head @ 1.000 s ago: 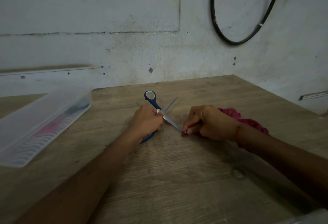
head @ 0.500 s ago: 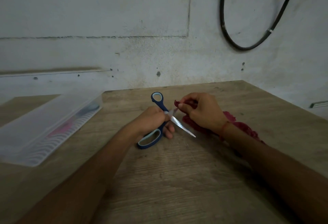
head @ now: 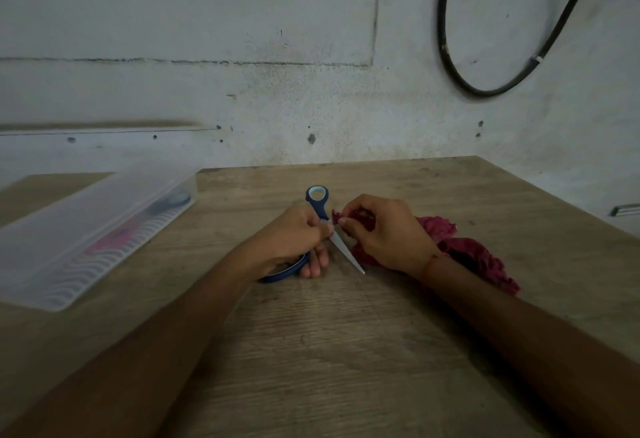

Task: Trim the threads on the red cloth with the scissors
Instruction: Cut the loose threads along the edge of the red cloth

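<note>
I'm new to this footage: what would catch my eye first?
On the wooden table, the left hand grips blue-handled scissors while the right hand pinches the red cloth beside the blade. A clear plastic box lies at left; a black cable loops on the wall.

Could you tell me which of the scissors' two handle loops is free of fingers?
The small loop nearer the wall is empty; the left hand grips the larger loop.

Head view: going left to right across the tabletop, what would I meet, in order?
Clear plastic box → left hand → right hand → bulk of the red cloth, beyond the right wrist. The scissors overlap the left hand that grips them, so they are left out.
</note>
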Demonstrator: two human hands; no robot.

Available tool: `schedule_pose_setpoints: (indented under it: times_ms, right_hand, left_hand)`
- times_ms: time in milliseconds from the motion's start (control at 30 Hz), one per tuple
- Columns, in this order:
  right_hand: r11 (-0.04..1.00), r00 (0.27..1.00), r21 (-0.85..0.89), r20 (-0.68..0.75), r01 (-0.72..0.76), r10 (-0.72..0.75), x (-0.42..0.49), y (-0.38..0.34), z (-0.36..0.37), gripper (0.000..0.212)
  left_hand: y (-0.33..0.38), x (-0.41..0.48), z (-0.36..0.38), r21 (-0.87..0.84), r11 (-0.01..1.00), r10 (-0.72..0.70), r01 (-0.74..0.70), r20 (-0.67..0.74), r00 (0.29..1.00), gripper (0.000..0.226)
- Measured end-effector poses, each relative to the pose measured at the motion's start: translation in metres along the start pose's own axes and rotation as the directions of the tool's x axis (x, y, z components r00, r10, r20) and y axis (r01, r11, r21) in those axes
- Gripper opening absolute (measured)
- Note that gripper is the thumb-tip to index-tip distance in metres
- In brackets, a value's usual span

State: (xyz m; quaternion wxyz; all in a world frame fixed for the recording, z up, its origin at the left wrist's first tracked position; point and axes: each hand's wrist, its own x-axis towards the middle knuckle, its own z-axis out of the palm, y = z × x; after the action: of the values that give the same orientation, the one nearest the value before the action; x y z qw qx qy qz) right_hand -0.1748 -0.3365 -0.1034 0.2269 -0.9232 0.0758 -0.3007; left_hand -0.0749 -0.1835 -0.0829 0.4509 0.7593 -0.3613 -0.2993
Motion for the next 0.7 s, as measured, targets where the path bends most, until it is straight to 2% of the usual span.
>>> schedule_pose_setpoints:
  times_ms: [200,367,533,600,700]
  right_hand:
    - [1.000,1.000,0.001,0.004,0.013,-0.013,0.000,0.002,0.005,0.008]
    - [0.997,0.994,0.027,-0.079,-0.073,0.075,0.007,0.007,0.004,0.007]
    - [0.984,0.974,0.039,-0.135,-0.176,0.179,0.013,0.013,0.000,0.007]
    - [0.990,0.984,0.038,-0.111,-0.133,0.137,0.011,0.011,0.000,0.008]
    - [0.993,1.000,0.115,-0.002,0.000,0.001,0.003,0.004,-0.001,0.008]
  left_hand:
    - [0.001,-0.001,0.007,0.124,0.992,0.019,-0.010,-0.065,0.998,0.024]
    - [-0.002,0.002,0.008,0.132,0.991,0.044,-0.027,-0.123,0.991,0.021]
    - [-0.004,0.003,0.008,0.109,0.994,0.031,-0.016,-0.137,0.990,0.039]
    - [-0.004,0.003,0.008,0.107,0.994,0.027,-0.012,-0.138,0.990,0.046]
    - [0.000,0.001,0.009,0.131,0.991,0.034,-0.017,-0.130,0.991,0.050]
